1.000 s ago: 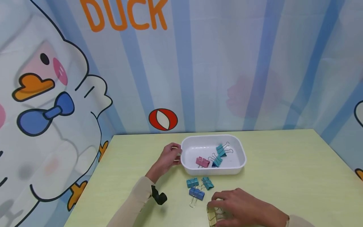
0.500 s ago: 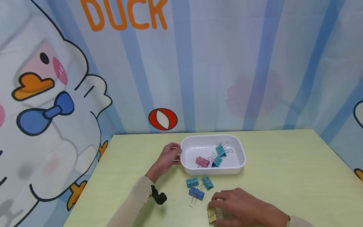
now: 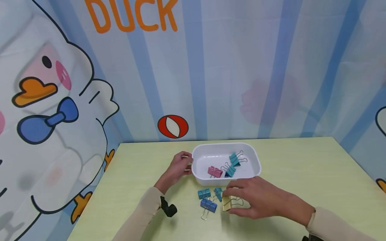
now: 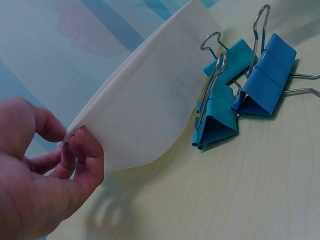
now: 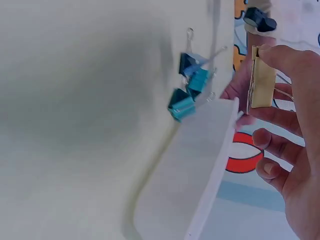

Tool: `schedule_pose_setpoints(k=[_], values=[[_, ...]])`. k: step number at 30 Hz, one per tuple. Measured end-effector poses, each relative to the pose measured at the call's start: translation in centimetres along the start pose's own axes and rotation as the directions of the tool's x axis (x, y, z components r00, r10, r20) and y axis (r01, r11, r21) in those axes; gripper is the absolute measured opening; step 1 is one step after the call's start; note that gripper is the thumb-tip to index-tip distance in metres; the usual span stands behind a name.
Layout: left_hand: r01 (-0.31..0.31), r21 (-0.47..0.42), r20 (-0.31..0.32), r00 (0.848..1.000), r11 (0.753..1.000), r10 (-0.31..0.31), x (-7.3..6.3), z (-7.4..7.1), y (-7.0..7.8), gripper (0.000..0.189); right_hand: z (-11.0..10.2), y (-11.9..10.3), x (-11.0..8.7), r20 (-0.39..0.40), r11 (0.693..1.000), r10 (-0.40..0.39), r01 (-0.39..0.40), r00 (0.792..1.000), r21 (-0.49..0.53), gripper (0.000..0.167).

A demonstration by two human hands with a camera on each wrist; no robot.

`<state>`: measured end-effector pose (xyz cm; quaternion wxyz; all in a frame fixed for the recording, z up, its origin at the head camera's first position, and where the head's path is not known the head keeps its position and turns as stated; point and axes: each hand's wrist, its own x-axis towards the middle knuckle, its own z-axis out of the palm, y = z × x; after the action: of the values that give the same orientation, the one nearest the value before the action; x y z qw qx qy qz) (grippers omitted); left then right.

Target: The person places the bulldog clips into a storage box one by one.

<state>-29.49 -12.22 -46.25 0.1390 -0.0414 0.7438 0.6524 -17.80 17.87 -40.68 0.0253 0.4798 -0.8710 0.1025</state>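
A yellow binder clip (image 3: 227, 203) is pinched by its ends between the thumb and fingers of my right hand (image 3: 260, 197), raised off the table in front of the tray. My left hand (image 3: 178, 167) pinches the left rim of the white tray (image 4: 145, 95). In the tray lie a pink binder clip (image 3: 215, 171) and teal binder clips (image 3: 235, 159), with a bit of dark blue under one. Just in front of the tray, two more teal binder clips (image 3: 204, 193) and a blue binder clip (image 3: 208, 205) sit close together on the table.
The pale yellow table (image 3: 301, 174) extends to both sides of the tray. Behind it hangs a blue striped backdrop (image 3: 223, 83) with duck drawings. A black wrist strap and camera (image 3: 169, 207) sit on the left sleeve.
My right hand has lifted the yellow binder clip off the table and moved it forward towards the tray. The left hand and the tray stay where they were.
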Motion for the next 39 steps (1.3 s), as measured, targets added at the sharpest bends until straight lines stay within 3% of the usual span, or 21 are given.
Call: schedule_pose_setpoints(k=[14,20,28,39], values=[[-0.021,-0.022,0.014,1.000,1.000,0.021,0.0,0.0,-0.1,0.031,-4.9,3.4,3.5,-0.206,0.998,0.063,-0.065,0.977,-0.005,0.041],[-0.021,-0.020,0.007,1.000,1.000,0.021,-0.1,0.0,-0.1,0.031,-6.5,4.8,5.3,-0.248,0.994,0.114,-0.111,0.962,0.026,0.043],[-0.021,-0.020,0.009,1.000,1.000,0.021,0.0,0.0,-0.1,0.031,-6.6,6.3,6.6,-0.268,0.986,0.165,-0.155,0.949,0.059,0.040],[-0.023,-0.014,0.008,1.000,1.000,0.023,-0.1,0.0,-0.1,0.032,-6.3,7.4,6.9,-0.297,0.973,0.232,-0.225,0.926,0.059,0.044]])
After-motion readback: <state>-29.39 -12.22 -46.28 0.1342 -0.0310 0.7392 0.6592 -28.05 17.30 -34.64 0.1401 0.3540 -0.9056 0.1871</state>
